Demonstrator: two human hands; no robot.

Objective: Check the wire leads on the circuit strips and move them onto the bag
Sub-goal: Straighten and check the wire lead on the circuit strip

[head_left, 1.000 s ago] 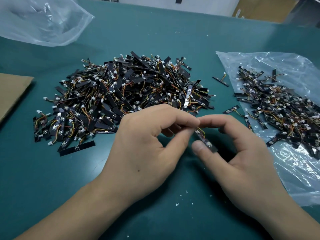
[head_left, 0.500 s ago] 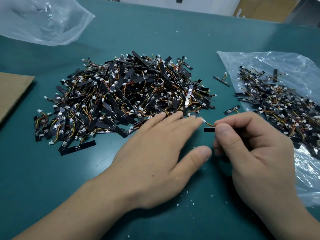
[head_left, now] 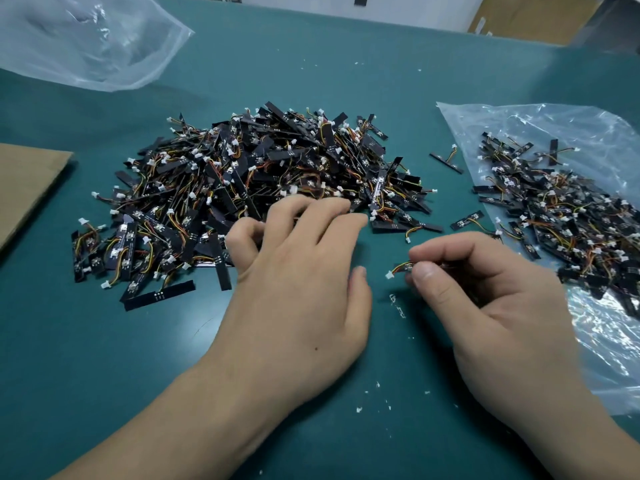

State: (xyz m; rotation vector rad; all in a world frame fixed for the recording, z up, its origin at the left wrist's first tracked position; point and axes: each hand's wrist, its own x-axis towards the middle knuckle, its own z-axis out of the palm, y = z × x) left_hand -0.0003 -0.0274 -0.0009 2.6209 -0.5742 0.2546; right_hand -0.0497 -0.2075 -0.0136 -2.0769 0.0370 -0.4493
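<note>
A: Progress so far?
B: Less than half, I'd judge. A smaller heap lies on the bag at 3 o'clock; the bigger pile at 12 waits.
A: Hands?
B: The right hand has its grip pinched on one strip near the bag. The left hand has a loose grip, fingers spread on the pile.

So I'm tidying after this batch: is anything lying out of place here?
Two circuit strips lie loose on the mat between the pile and the bag: the far strip and the near strip by the bag's edge. White flecks litter the mat.
</note>
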